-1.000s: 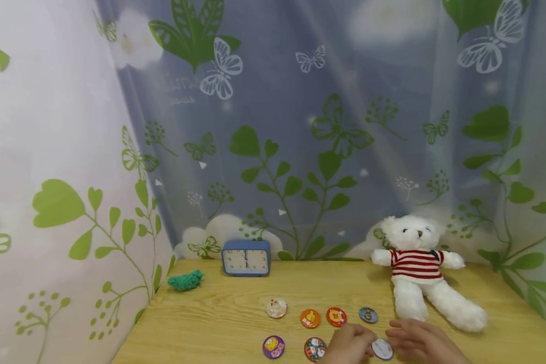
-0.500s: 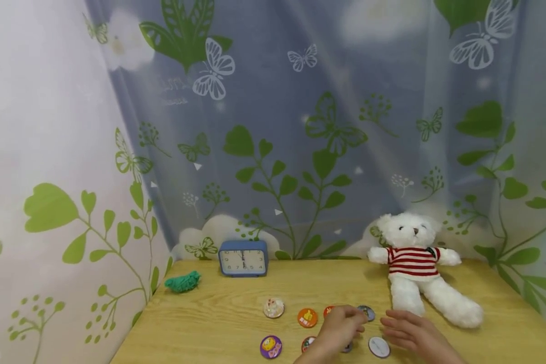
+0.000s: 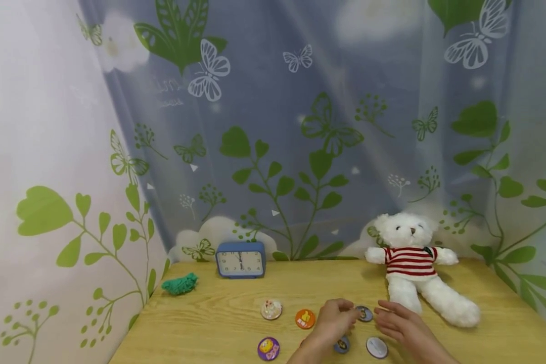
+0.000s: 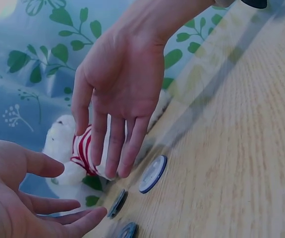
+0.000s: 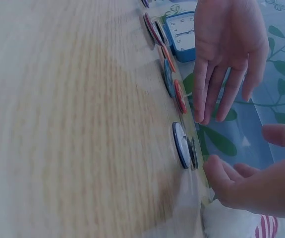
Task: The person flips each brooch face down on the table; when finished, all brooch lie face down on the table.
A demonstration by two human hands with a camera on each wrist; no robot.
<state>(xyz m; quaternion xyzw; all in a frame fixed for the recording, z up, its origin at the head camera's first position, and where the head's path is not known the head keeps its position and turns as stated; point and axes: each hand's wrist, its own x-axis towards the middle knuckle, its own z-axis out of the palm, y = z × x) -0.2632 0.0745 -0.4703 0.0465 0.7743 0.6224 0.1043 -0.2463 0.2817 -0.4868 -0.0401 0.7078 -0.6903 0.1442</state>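
In the head view my left hand [image 3: 335, 319] and right hand [image 3: 401, 323] hover over the table, palms facing each other, fingers extended and holding nothing. A round blue badge [image 3: 364, 313] lies between the fingertips. Nearer me, a white-backed badge [image 3: 376, 347] lies beside my right hand, its pin side up in the right wrist view. Another dark blue badge [image 3: 341, 345] shows beside my left wrist. Further left are an orange badge [image 3: 305, 319], a cream badge [image 3: 271, 309] and a purple badge [image 3: 268, 349]. My left hand and forearm hide other badges.
A white teddy bear [image 3: 411, 263] in a red-striped shirt sits behind my right hand. At the back stands a blue clock [image 3: 240, 260], with a green crumpled lump [image 3: 180, 284] to its left. A patterned curtain [image 3: 264, 116] borders the wooden table [image 3: 209, 323].
My left hand has moved forward from beside the white-backed badge, uncovering the dark blue badge near its wrist. My right hand has shifted slightly forward. The head view has turned slightly right.
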